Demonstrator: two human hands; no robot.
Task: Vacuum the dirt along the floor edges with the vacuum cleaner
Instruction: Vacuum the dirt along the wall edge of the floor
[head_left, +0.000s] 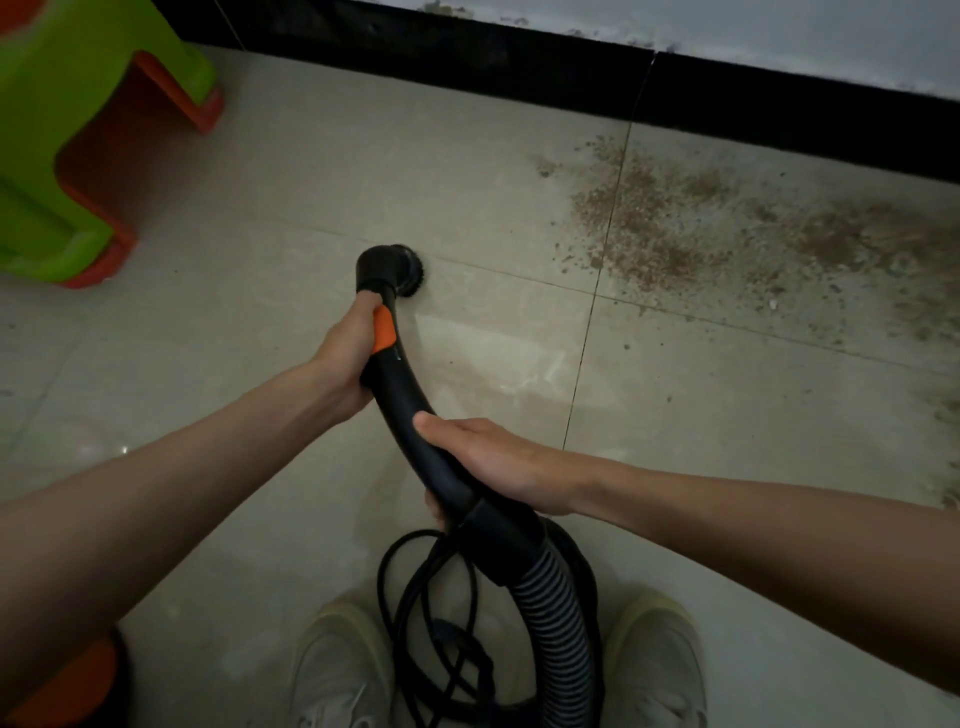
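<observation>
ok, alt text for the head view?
A person's left hand and right hand grip a black curved vacuum wand, its round brush nozzle on pale floor tiles. Brown dirt lies to the right along a black baseboard; a green stool stands upper left.

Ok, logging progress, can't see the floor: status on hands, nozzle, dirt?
Left hand and right hand grip wand. Brush nozzle left of dirt. Path clear.
</observation>
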